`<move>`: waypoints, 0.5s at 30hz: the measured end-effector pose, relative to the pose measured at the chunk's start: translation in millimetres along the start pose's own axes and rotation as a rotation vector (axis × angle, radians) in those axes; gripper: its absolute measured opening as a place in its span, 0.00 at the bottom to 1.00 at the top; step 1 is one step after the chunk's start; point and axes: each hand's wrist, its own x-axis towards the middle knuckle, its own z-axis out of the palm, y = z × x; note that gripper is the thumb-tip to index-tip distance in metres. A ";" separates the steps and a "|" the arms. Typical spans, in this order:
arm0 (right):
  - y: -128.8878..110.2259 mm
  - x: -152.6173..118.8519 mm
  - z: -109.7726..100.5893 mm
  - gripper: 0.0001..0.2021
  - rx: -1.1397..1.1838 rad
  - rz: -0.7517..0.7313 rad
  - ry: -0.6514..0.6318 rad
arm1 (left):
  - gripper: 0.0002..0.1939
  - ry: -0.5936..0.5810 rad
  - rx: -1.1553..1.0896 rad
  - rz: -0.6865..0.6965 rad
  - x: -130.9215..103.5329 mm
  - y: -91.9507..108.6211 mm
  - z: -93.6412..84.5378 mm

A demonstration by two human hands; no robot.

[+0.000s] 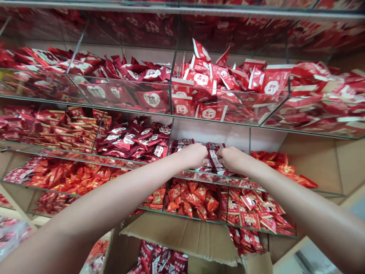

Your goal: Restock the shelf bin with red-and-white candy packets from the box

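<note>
Both your hands are deep in the middle glass bin: your left hand (196, 154) and right hand (232, 158) each curl their grip onto the same bunch of dark red packets (213, 156), which sits between them just above the bin's front glass edge (199, 173). The bunch's long axis runs roughly upright, top end towards the shelf back. Room is tight: a glass divider (170, 142) stands left, another divider (250, 140) right, with an open cardboard box (182, 236) below your arms.

Red-and-white candy packets (213, 156), brown cardboard box (182, 236), dark-red heart-printed packets (134, 139)
</note>
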 end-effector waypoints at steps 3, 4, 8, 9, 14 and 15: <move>-1.6 -13.8 -2.0 0.11 0.054 0.004 0.133 | 0.13 0.015 -0.001 -0.040 0.2 -11.7 -3.5; -4.2 -21.6 -2.3 0.11 0.089 -0.001 0.206 | 0.13 0.017 -0.001 -0.057 1.4 -16.1 -3.7; -25.5 -65.7 -0.2 0.10 0.294 -0.071 0.421 | 0.12 -0.014 -0.025 -0.095 11.1 -28.6 0.3; -32.1 -78.0 1.5 0.10 0.350 -0.101 0.439 | 0.12 -0.022 -0.031 -0.103 14.1 -29.8 1.9; -57.6 -128.1 22.0 0.08 0.650 -0.286 0.400 | 0.12 -0.047 -0.034 -0.151 26.4 -26.8 6.5; -61.6 -135.3 30.6 0.07 0.710 -0.328 0.330 | 0.13 -0.052 -0.032 -0.154 28.2 -25.4 6.4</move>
